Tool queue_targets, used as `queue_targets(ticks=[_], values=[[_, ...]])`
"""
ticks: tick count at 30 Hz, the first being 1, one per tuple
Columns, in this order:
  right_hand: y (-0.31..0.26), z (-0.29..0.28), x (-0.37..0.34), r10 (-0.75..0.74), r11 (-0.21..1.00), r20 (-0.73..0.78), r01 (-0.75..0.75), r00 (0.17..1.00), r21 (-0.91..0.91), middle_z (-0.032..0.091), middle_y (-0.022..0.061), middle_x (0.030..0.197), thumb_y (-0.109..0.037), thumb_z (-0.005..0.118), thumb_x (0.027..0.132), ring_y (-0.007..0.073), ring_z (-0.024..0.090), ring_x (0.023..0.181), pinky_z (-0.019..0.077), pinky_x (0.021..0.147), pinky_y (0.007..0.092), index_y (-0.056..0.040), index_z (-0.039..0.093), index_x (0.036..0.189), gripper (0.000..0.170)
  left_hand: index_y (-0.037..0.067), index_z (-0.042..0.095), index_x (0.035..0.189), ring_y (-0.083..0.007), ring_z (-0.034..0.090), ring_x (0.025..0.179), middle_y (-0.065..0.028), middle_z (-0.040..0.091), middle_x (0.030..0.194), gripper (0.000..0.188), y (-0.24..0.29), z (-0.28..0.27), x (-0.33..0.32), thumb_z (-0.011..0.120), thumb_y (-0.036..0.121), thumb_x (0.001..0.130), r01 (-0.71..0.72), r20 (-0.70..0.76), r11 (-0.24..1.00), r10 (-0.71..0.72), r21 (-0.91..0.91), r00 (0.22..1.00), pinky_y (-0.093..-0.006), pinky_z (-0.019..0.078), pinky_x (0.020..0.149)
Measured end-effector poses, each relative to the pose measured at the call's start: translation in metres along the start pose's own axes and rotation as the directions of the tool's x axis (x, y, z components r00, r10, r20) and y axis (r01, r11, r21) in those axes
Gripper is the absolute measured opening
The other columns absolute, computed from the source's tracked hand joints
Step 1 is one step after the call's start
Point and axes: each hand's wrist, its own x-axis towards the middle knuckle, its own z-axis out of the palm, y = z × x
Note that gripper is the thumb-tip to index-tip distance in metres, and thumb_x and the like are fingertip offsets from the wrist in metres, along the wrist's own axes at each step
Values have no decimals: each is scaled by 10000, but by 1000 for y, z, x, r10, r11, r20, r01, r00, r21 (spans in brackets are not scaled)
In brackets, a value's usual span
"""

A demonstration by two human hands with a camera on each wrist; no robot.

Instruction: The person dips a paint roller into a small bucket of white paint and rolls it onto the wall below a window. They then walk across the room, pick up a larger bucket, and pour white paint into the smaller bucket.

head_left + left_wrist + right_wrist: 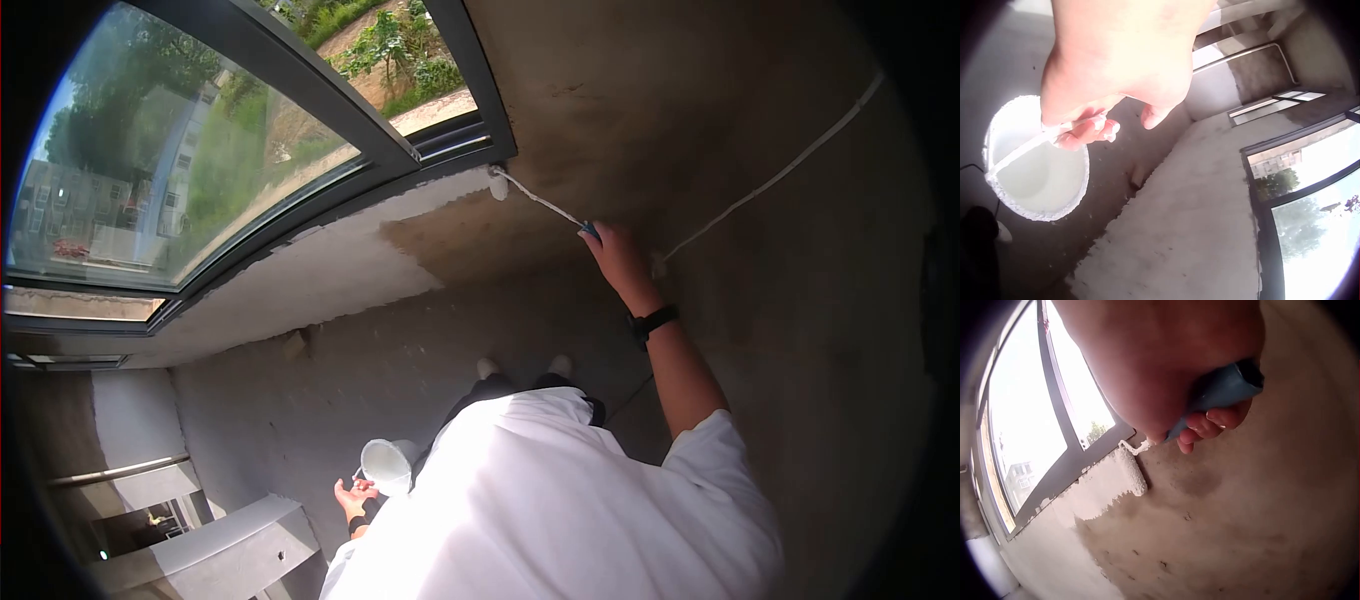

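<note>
My right hand [618, 262] grips the blue handle [1225, 387] of a paint roller, fingers curled round it. The white-coated roller head [1133, 472] lies against the wall just under the window's lower corner, at the edge of the white paint. A thin, paint-covered rod [545, 204] joins it to the handle. Low by my left side, my left hand [355, 498] holds a white bucket [408, 457] by its bail [1022, 150], fingers hooked round it. Pale, whitish paint [1041, 178] shows inside the bucket, and its rim is crusted white.
A dark-framed sliding window [370, 175] stands above the half-painted wall [330, 270]. Bare brown wall [480, 235] continues to the right. A small block [296, 345] lies on the grey floor [350, 390] near the wall's foot. A pale strip [780, 175] runs along the wall at right.
</note>
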Motion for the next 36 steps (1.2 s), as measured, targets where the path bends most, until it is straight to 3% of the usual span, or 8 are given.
queue_targets(ticks=[4,8,13,16,21,24,32,36], values=[[-52,9,13,-93,993,113,100,989,-59,665,173,813,-318,613,959,386,651,766,524,662,475,-42,619,874,289,107,504,859,-173,399,596,14,382,638,437,14,-16,27,464,542,887,36,88,999,-38,28,995,-396,376,665],[-99,60,27,-134,990,116,138,984,-32,674,164,845,-321,623,946,383,659,778,531,670,473,-53,625,865,280,111,499,851,-182,396,592,12,377,632,436,26,-17,50,454,542,896,48,88,998,-50,29,995,-392,363,630],[-106,48,17,-85,996,72,85,994,-4,661,179,833,-309,642,934,407,641,792,521,669,481,-29,619,849,293,96,482,849,-172,366,545,0,370,621,453,40,-9,57,444,544,908,39,64,999,-38,-14,997,-371,379,698],[-101,25,-1,7,996,74,-1,997,-89,652,187,830,-297,631,943,416,625,799,498,668,497,-24,616,856,288,80,450,841,-149,307,497,-4,337,651,447,52,-8,60,481,522,899,17,33,999,-15,-51,999,-341,333,610],[-166,50,8,-51,962,111,79,993,-263,664,137,822,-342,645,929,364,652,756,534,656,457,-66,620,878,281,100,447,831,-151,314,503,2,347,657,417,90,-19,101,508,509,890,47,31,999,-47,6,998,-337,325,614],[-206,88,14,-169,965,89,184,982,-189,655,136,807,-331,645,931,360,647,745,527,641,456,-57,598,855,288,100,444,829,-153,322,510,0,363,663,420,106,-8,124,516,510,888,-9,23,999,10,-52,1000,-330,320,614],[-216,60,-10,67,980,58,-55,996,-191,633,185,781,-241,665,924,408,615,746,469,616,450,-15,621,844,243,132,474,773,-153,341,522,-10,419,636,398,166,-17,189,524,514,876,113,100,994,-112,-7,989,-340,321,593],[-258,93,-5,2,976,88,18,996,-218,667,165,841,-296,657,928,400,638,777,506,648,465,-40,638,861,265,136,481,744,-159,363,553,-8,423,629,409,182,-17,212,518,523,870,77,36,995,-80,70,996,-336,316,592]])
